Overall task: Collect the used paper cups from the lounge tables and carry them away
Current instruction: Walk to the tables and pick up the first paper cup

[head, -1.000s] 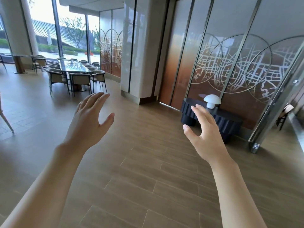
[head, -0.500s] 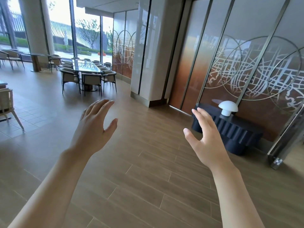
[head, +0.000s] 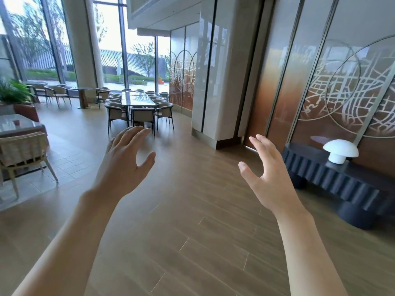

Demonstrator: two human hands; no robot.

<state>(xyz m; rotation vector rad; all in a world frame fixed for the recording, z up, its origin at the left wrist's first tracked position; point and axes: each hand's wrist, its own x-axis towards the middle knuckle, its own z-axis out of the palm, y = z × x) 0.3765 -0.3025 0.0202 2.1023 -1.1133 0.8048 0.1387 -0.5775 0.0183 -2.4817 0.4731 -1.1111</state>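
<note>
My left hand (head: 124, 161) and my right hand (head: 267, 174) are raised in front of me over the wooden floor, palms facing each other. Both are open, fingers spread, and hold nothing. No paper cup shows anywhere in this view. A long glass-topped table (head: 137, 99) with several chairs stands far ahead by the windows. A nearer table (head: 17, 124) sits at the left edge, with something small and red on it that I cannot make out.
A pale wooden chair (head: 23, 154) stands at the near left. A dark ribbed console (head: 342, 180) with a white mushroom lamp (head: 339, 151) lines the right wall. A glossy pillar (head: 213, 82) rises ahead at the centre. A plant (head: 11, 92) grows at the far left.
The view has swung to the left: the long table and windows have shifted toward the centre, and the near left table and chair have come into view. Both hands stay raised and open.
</note>
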